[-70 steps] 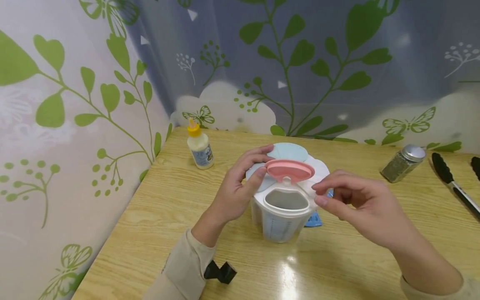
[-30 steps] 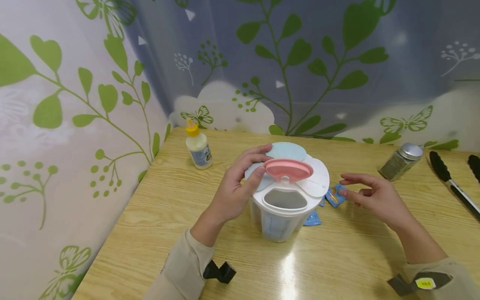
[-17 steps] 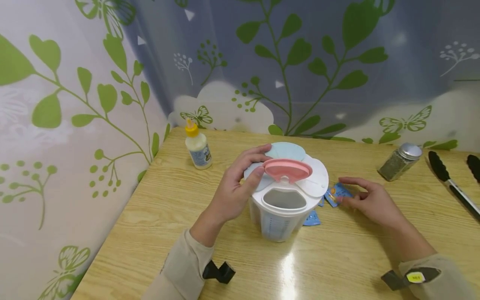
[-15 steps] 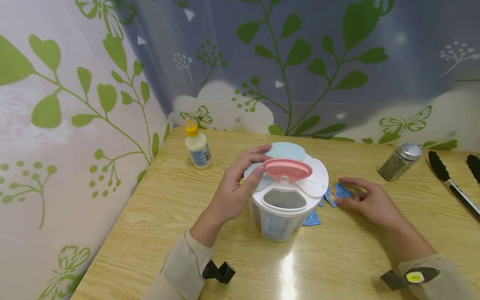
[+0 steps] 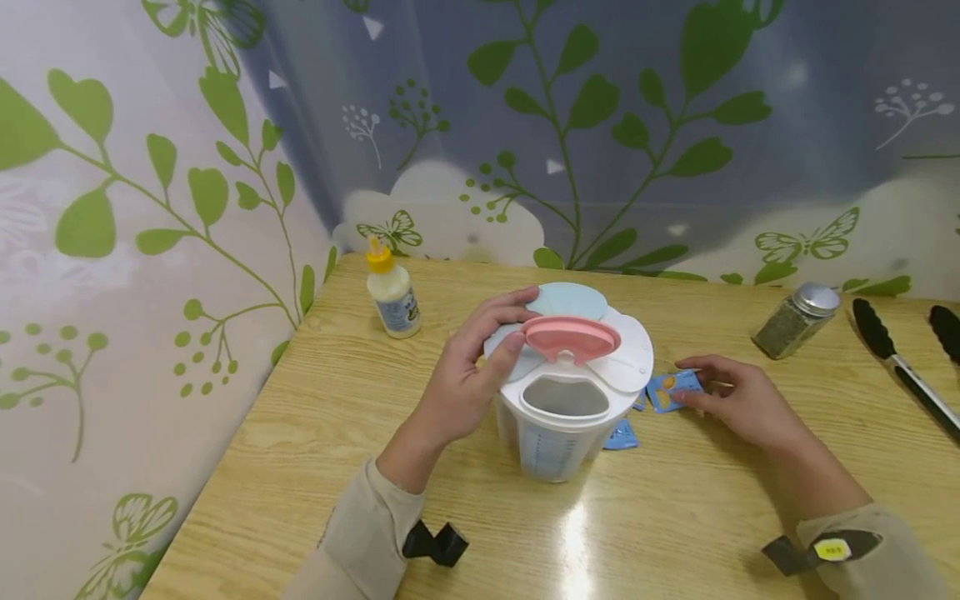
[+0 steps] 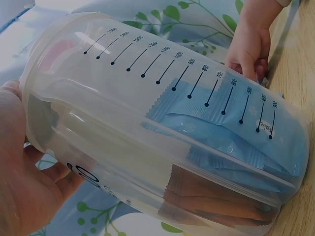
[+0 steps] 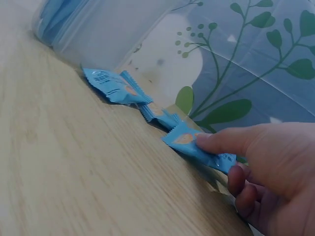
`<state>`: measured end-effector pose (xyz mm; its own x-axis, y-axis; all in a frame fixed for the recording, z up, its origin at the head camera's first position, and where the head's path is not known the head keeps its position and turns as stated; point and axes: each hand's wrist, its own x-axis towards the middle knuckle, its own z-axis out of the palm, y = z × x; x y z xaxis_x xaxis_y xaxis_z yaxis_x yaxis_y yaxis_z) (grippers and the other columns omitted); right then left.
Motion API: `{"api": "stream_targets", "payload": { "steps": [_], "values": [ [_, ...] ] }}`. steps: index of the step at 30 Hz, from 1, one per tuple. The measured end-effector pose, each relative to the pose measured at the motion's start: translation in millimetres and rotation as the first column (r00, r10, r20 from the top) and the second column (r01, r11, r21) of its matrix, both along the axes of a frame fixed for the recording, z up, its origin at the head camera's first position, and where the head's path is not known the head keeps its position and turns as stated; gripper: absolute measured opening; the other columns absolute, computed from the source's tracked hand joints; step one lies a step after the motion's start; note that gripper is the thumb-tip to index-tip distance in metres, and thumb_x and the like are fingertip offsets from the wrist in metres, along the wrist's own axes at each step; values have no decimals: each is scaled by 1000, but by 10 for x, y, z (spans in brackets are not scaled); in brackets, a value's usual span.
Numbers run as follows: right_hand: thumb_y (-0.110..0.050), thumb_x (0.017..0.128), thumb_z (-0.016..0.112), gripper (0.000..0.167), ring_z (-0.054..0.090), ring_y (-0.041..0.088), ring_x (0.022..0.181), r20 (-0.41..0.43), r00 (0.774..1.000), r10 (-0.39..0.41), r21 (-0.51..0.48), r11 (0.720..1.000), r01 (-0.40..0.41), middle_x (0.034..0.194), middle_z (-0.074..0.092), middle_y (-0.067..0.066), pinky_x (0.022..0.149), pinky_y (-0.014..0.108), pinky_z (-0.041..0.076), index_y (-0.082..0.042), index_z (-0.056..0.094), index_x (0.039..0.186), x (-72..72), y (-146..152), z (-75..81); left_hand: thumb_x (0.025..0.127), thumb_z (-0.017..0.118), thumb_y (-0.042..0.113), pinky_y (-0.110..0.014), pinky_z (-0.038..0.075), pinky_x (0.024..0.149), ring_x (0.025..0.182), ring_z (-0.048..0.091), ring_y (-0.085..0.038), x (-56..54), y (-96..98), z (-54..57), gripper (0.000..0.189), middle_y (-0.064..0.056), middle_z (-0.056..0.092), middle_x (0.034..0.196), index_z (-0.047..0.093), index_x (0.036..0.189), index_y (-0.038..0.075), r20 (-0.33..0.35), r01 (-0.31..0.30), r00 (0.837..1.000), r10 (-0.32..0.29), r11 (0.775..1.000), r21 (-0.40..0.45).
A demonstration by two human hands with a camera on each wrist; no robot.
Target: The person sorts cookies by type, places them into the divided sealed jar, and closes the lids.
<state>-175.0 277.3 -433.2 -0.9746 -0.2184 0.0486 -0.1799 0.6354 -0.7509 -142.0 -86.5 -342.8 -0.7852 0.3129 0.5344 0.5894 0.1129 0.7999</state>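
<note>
A clear divided storage container [image 5: 551,450] with a white lid stands on the table, its pink flap [image 5: 573,337] raised over the front compartment. My left hand [image 5: 465,383] holds the lid's left side, thumb on top near the flap. Through the wall, the left wrist view shows blue packets [image 6: 211,123] and a brown packet [image 6: 216,201] in separate compartments. To the right of the container, my right hand [image 5: 750,404] pinches a small blue packet [image 7: 182,140] between thumb and fingers, close to the tabletop. Another blue packet [image 7: 110,86] lies by the container's base, with one more [image 7: 160,115] between them.
A yellow-capped squeeze bottle [image 5: 394,300] stands at the back left. At the back right are a tilted glass jar [image 5: 795,323] of dried herbs and black-tipped tongs [image 5: 911,371]. Patterned fabric [image 5: 420,200] rises behind the wooden table [image 5: 300,450].
My right hand has moved from beside the lid down to the right and taken hold of a blue packet, which has turned slightly. My left hand has stayed on the lid.
</note>
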Motion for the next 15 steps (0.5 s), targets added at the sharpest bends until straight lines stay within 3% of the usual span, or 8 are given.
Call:
{"api": "stream_targets", "payload": {
  "steps": [6,15],
  "values": [
    [-24,94,71,44,53,7,60,102,995,-15,-95,995,25,90,59,-7,50,26,48,-1,61,130,-16,62,9,105,44,46,-41,31,122,145,41,-18,-2,3,-6,50,-8,51,149,61,120,2,2,0,1000,0,1000,5],
    [-31,97,66,47,45,12,53,171,984,44,-135,991,-21,87,62,-9,51,31,44,-3,57,134,24,62,136,104,43,50,-40,30,122,144,41,-16,-3,-2,-9,54,-6,51,150,61,120,3,2,-4,1000,4,1000,-5]
  ]
}}
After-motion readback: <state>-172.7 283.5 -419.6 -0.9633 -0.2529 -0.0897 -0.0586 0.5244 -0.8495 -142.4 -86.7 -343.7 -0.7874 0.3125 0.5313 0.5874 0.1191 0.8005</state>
